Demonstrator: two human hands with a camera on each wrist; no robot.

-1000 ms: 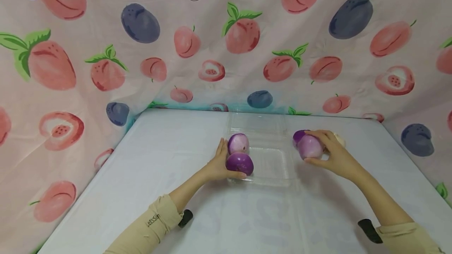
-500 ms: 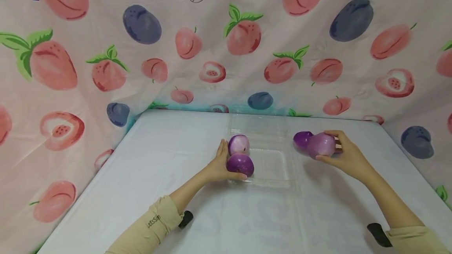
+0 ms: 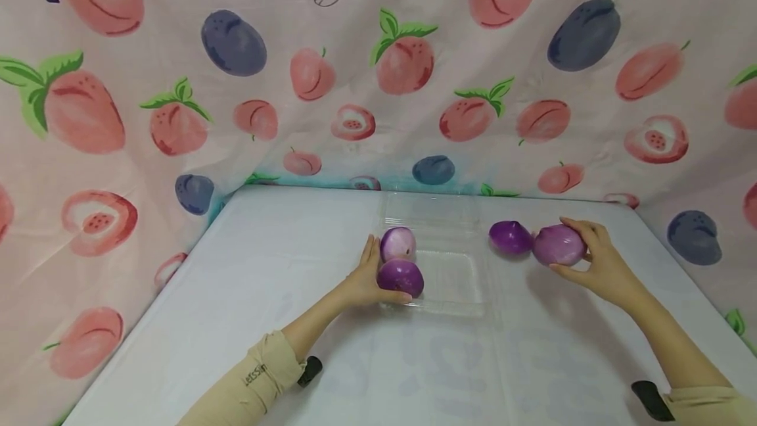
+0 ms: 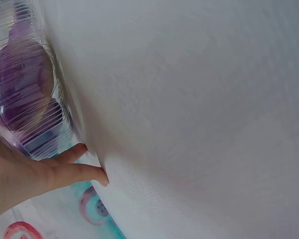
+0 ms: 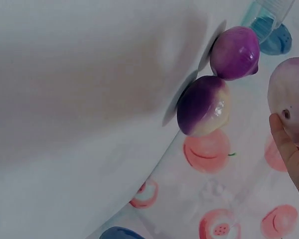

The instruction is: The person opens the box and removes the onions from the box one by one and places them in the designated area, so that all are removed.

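Note:
My right hand (image 3: pixel 603 265) grips a pale purple onion (image 3: pixel 558 245) between thumb and fingers, above the table on the right. Just left of it sits a darker purple onion (image 3: pixel 510 238). The right wrist view shows another onion, half purple and half cream (image 5: pixel 203 105), touching the dark one (image 5: pixel 235 53); from the head it is mostly hidden behind the held onion. A clear plastic clamshell box (image 3: pixel 476 281) lies open at the middle, two purple onions (image 3: pixel 398 244) in its left side. My left hand (image 3: pixel 363 281) rests against that side, fingers straight, thumb along the front rim.
The box's clear lid (image 3: pixel 432 206) lies folded back toward the rear edge of the white table (image 3: pixel 284 242). Behind and at the sides hangs a fruit-print cloth (image 3: pixel 355 51).
My right hand has moved right with the onion, away from the box, uncovering the dark onion beside it. The left hand and the box have stayed in place.

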